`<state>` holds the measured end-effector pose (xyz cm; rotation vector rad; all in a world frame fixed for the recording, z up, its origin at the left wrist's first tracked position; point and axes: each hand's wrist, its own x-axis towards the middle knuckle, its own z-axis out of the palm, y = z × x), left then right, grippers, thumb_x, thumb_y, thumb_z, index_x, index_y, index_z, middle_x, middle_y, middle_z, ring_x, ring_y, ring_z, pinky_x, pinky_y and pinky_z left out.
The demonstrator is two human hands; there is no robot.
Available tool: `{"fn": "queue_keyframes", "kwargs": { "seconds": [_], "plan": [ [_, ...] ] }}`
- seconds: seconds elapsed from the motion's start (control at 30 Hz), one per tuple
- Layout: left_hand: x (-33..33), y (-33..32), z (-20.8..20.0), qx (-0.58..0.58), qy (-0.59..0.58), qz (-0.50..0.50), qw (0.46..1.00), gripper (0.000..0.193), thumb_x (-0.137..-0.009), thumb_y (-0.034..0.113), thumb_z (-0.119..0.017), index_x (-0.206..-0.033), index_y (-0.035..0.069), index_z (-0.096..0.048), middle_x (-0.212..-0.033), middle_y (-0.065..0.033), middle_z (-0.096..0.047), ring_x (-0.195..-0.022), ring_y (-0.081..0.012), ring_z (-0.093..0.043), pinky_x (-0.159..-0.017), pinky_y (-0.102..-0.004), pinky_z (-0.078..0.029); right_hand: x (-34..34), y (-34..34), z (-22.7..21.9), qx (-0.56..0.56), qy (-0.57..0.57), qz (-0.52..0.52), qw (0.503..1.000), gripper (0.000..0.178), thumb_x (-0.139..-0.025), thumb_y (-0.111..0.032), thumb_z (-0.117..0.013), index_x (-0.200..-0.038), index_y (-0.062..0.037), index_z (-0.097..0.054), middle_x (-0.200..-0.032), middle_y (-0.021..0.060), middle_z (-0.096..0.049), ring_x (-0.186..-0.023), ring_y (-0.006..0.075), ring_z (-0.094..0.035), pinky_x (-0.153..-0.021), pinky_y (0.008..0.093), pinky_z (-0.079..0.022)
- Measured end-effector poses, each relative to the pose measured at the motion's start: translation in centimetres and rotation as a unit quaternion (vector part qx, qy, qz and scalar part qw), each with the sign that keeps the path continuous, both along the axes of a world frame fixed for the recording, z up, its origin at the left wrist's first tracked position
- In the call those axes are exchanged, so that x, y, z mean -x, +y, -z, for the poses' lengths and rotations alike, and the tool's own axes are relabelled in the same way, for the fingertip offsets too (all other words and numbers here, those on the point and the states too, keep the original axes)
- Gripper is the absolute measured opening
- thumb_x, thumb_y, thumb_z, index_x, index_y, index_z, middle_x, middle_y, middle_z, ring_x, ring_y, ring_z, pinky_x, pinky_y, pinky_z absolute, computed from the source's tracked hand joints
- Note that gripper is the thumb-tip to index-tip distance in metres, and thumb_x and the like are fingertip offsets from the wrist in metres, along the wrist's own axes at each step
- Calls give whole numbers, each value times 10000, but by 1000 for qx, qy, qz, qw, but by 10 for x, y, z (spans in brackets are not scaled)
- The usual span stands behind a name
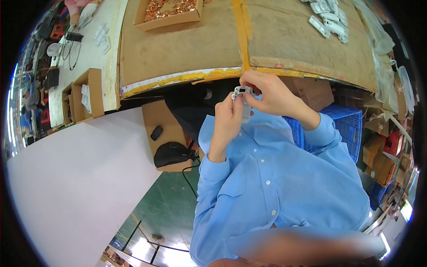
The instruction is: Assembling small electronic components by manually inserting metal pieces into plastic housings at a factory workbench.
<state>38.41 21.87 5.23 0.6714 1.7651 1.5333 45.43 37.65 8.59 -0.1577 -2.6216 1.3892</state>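
"While we list outward from the centre, what heads our sheet?"

"Item one: clear plastic casing [246, 111], small, with a dark slot at its upper end. Place: held up on our side of the yellow tape strip [242, 35], just off its near end."

"Hands?"

"Two, bare. Left hand [227, 116]: pinching the casing, thumb laid on its face, fingers curled round its side. Right hand [270, 91]: thumb and forefinger bent in at the upper right corner; whether they pinch the rim or some smaller part, we cannot tell."

"Handling notes, in our judgement?"

"Left as vice, right as tool. We would set the left thumb low and firm, clear of the slot, and let the right fingertips work squarely, in small pushes. Thin plastic may flex or slip, so we should avoid twisting, and work over the bench [187, 55], where a dropped piece is easily found."

"Surrounding stock?"

"Left of the tape strip, farther off: cardboard tray [171, 20], one, with copper-coloured pieces [171, 8]. Right of it, farther off: pale plastic pieces [331, 20], heaped. Right of it, nearer us and lower: blue crate [352, 133]. Left of it, nearer us: black pouch [171, 155]."
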Motion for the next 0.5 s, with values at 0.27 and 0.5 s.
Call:
{"fn": "queue_keyframes", "kwargs": {
  "seconds": [0.27,0.5],
  "plan": [
    [-1,-1,3,-1,-24,20,999,292,-1035,170,-394,-1049,-33,-605,-792,-92,-687,-657,-146,-687,-575,-253,-531,2,5,2,27,-15,1,1000,161,-780,-82,-659,-879,-30,-542,-701,71,-519,-617,185,-500,-564,298,-430],
    [-1,1,-1,9,4,25,1000,295,-1028,187,-407,-997,-28,-606,-754,-94,-692,-652,-164,-700,-562,-266,-542,3,9,-2,43,-62,4,997,191,-752,-161,-670,-813,-53,-525,-677,110,-542,-619,291,-534,-566,367,-422]
  ]
}}
